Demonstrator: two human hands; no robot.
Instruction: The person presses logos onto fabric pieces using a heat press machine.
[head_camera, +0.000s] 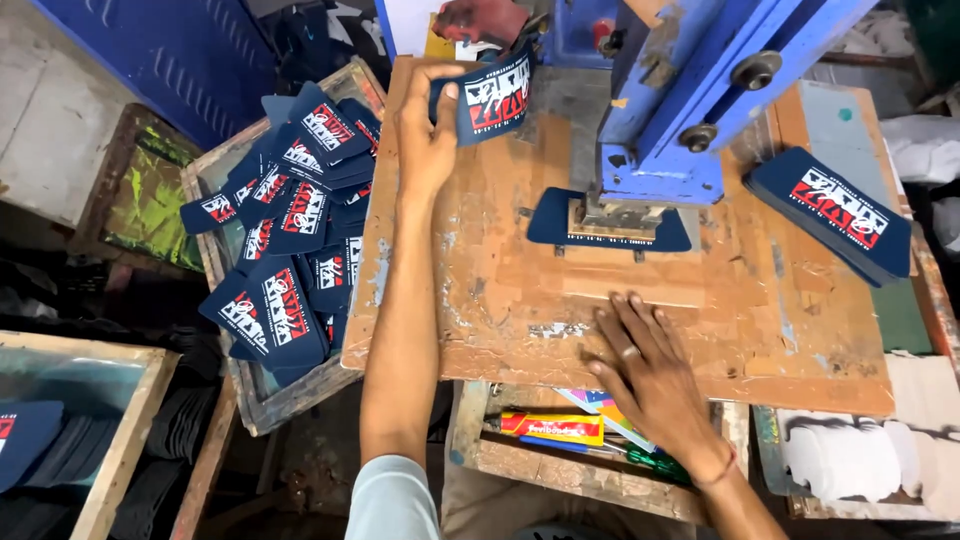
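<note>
**Printed cap panel pinched at its edge above the press board**

Pinched between thumb and fingers of the left hand (428, 128) is a navy printed panel (495, 98), held by its left edge and lifted off the worn wooden board (520, 300), near the board's far left corner. It looks light and limp, bending slightly under its own weight, so an edge grip clear of the red and white print seems the safest hold; the ink may smear if fresh.

Nearest the camera, the right hand (645, 365) lies flat and open on the board's front edge, fingers spread, holding nothing. Below it a shelf holds a red and yellow packet (552, 427).

Farther in, another navy piece (610, 222) sits under the blue press head (690, 100). A loose heap of printed panels (290, 240) fills the tray to the left, and a neat stack (835, 212) rests at the board's right.
</note>
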